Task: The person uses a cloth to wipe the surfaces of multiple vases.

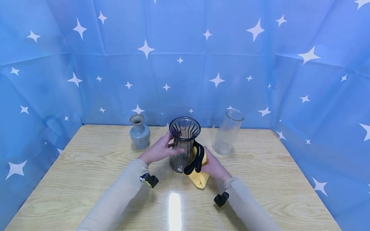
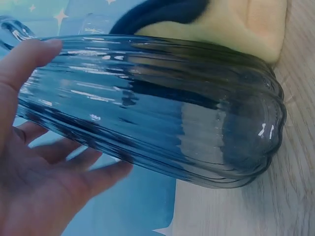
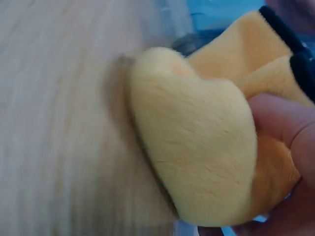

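A ribbed, smoky glass vase [image 1: 181,157] with a flared rim stands near the table's middle. My left hand [image 1: 162,149] holds it from the left, thumb on the near side and fingers curved behind; in the left wrist view the thumb touches the ribbed glass [image 2: 162,108] below the flare. My right hand [image 1: 214,165] grips a folded yellow cloth [image 1: 200,179] with black edging, against or close beside the vase's right side. The right wrist view shows the thumb pressed on the soft yellow cloth [image 3: 197,142]; most of the right fingers are hidden.
Left of the smoky vase is a small blue-grey ceramic vase [image 1: 140,136]. A tall frosted glass cylinder vase [image 1: 226,136] stands to the right, farther back. The wooden table [image 1: 86,166] backs onto a blue star-patterned curtain [image 1: 185,73], which also runs along both sides.
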Demonstrator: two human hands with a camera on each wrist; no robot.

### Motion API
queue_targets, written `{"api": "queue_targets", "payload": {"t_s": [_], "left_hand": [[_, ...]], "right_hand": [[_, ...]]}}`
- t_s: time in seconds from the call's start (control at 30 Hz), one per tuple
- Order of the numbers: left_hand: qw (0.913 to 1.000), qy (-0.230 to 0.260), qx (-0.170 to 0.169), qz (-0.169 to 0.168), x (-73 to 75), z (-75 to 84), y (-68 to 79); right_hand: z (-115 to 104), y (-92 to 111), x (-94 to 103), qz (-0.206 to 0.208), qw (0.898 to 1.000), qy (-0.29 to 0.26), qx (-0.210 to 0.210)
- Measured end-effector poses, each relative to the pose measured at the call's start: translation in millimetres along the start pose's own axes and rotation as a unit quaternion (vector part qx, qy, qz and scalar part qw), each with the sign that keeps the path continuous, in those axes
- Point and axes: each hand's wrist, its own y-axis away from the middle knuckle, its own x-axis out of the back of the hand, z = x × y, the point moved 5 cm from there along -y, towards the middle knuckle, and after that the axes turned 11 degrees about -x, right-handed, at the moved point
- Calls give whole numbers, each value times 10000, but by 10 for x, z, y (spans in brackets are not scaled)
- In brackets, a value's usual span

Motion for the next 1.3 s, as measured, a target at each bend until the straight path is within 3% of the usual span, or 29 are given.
{"api": "queue_targets", "payload": {"t_s": [0.13, 0.3, 0.43, 0.63, 0.77, 1.0, 1.13, 1.3], "left_hand": [[9999, -146, 4, 26, 19, 12, -3], [9996, -287, 87, -8, 26, 13, -2], [9993, -360, 93, -61, 34, 25, 1], [9992, -371, 9, -148, 65, 39, -20], [9987, -473, 60, -201, 93, 34, -31], [9964, -727, 335, -262, 116, 40, -20], [9950, -864, 434, -247, 120, 29, -18], [9947, -885, 455, -251, 118, 29, -25]], "right_hand": [[-51, 10, -49, 407, 9978, 501, 154], [-49, 42, -59, 581, 9976, 372, 0], [-37, 58, -13, 559, 9981, -205, -150], [-169, 42, 74, 526, 9912, -1218, -10], [-292, 25, 115, 825, 9826, -1654, -193], [-545, 20, 180, 1422, 9563, -2553, -72], [-662, 36, 225, 1515, 9295, -3325, 500], [-754, 82, 272, 1216, 8950, -4119, 1209]]}}
